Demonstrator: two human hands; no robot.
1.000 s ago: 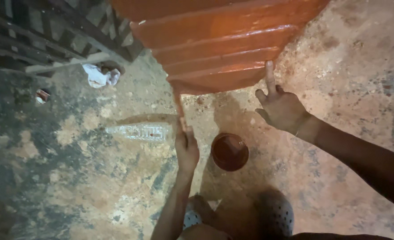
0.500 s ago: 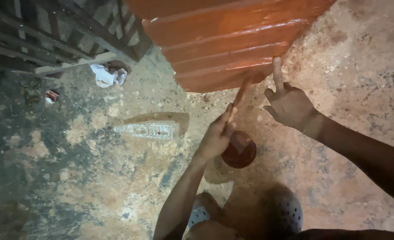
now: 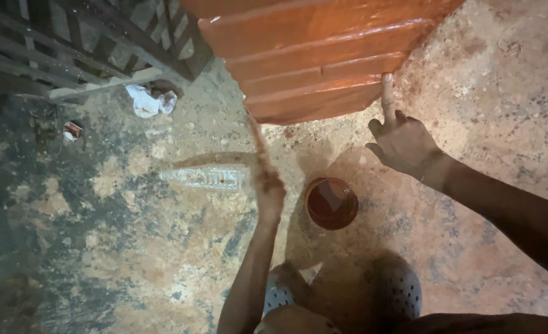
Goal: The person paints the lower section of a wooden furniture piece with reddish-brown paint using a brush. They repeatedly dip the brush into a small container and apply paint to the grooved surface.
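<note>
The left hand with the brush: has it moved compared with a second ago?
Yes. The left hand was beside the small paint pot; it swung up towards the orange ribbed panel, and is now back lower, left of the pot.

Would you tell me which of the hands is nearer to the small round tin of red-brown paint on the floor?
Left. The left hand is just left of the paint tin; the right hand is up against the orange ribbed panel.

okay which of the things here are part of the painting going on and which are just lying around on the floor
In use: ribbed orange panel, glossy with wet coating; brush in the left hand; right hand, one finger on the panel's edge; small tin of reddish-brown liquid.

Lying about: clear bottle; crumpled white rag; dark slatted frame.
</note>
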